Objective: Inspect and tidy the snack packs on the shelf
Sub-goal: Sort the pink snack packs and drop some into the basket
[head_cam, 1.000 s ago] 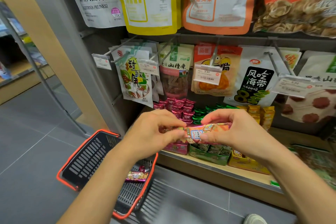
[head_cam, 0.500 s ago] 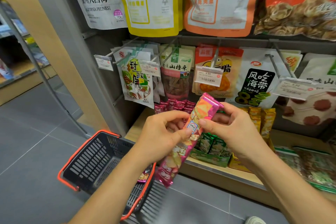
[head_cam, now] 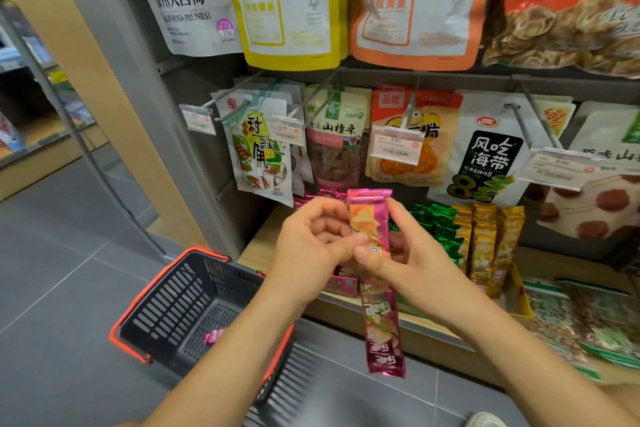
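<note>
- Grey tiled floor (head_cam: 52,270) with thin pale joints.
- Tan wooden wall panel (head_cam: 86,80) beside grey metal shelving upright (head_cam: 121,45).
- Blurred wooden shelf unit (head_cam: 34,163) far left.

Both bare forearms reach forward from below and converge. The left hand (head_cam: 311,243) is curled, palm turned inward, with its thumb tip pressed on the edge of the snack pack (head_cam: 381,326). Just beside it, thumbs nearly touching, the right hand (head_cam: 412,253) pinches the same pack, its fingers wrapped behind.
</note>
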Available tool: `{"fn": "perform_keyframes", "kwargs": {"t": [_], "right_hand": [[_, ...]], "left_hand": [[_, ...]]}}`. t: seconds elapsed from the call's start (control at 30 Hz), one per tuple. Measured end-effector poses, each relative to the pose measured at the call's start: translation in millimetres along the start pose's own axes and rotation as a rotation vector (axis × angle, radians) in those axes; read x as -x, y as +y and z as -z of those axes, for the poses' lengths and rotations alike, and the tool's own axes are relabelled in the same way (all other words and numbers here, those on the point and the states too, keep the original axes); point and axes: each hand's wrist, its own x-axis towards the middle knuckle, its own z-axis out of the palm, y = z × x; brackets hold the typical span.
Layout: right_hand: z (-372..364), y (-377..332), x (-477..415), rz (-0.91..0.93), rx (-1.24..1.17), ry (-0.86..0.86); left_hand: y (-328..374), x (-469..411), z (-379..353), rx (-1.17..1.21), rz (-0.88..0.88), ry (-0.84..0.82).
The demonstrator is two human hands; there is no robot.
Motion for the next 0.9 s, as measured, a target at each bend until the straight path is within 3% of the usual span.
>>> {"fn": "perform_keyframes", "kwargs": {"t": [0.17,0.3,0.6,0.8,0.9], "right_hand": [[0.7,2.5,1.0,-0.051,0.077,-0.127],[-4.9,2.3,3.2,-0.100,0.104,-0.205],[2.3,-5.6,7.3,-0.288,0.106,-0.348],[6.3,-3.8,3.3,-0.248,0.106,-0.242],[14.5,-7.1,1.0,-0.219,0.063,-0.058]], "left_hand": [[1.1,-5.1,9.9,0.161,0.095,-0.184],[3.1,-9.5,18.0,-0.138,-0.013,-0.239],[8.2,-20.0,50.5,-0.012,-0.059,0.110],[6.8,-21.6,53.9,-0.077,-0.018,0.206],[3.4,-26.2,67.4,-0.180,-0.002,0.260]]}}
